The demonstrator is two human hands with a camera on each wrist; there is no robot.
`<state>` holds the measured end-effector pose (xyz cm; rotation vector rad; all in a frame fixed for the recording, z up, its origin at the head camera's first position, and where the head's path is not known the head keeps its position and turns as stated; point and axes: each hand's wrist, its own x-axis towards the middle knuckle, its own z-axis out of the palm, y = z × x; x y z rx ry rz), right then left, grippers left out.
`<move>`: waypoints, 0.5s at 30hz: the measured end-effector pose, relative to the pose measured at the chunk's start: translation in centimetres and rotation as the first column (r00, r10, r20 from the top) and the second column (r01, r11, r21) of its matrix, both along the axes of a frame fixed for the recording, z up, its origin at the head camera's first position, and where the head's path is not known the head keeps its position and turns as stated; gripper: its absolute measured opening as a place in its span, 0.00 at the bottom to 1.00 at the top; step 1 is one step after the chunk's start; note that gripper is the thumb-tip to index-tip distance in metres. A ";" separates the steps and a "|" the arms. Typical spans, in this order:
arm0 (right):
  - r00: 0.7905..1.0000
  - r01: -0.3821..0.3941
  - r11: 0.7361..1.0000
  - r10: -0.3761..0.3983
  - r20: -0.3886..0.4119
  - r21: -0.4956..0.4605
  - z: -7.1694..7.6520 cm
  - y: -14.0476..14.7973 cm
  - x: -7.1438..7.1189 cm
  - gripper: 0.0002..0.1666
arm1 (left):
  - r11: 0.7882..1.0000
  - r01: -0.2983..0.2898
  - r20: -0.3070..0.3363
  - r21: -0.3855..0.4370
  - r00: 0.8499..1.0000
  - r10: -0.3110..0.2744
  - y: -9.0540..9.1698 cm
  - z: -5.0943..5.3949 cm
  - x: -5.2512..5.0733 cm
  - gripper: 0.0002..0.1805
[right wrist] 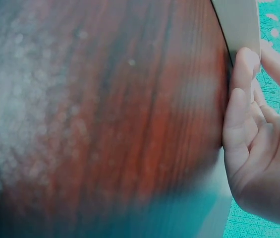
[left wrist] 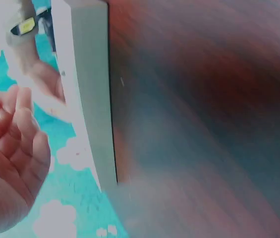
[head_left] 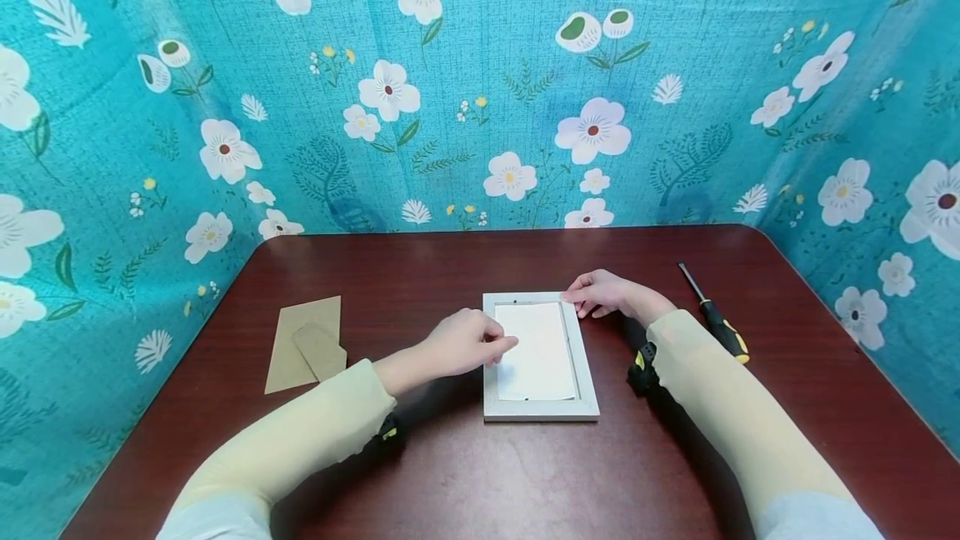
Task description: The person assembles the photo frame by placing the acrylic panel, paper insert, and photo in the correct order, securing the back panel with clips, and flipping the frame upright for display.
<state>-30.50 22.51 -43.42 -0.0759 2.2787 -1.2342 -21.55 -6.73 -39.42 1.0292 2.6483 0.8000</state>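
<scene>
Blue flowery cloth [head_left: 457, 48] is hanging behind a dark red table [head_left: 450, 473]. On the table, a white picture frame [head_left: 540, 411] is lying flat, its long sides pointing away from the person. The right hand [head_left: 609, 292] is pinching its far right corner. The left hand [head_left: 465, 342] is hiding part of the left edge (I cannot tell if its fingertips are pinching or loose). A yellow wrist label [left wrist: 27, 25] is looking too blurry to read.

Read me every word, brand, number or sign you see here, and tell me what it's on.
No text can be read.
Yellow patch at the right wrist: any marking is too blurred.
Screwdriver: any marking is too small.
Picture frame, white sheet: no lettering shows.
</scene>
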 end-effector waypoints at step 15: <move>1.000 -0.001 1.000 0.001 0.000 -0.002 0.1 0.0 0.1 0.25 | 0.986 -0.156 -0.251 -0.064 0.959 0.135 -11.3 1.4 -0.9 0.18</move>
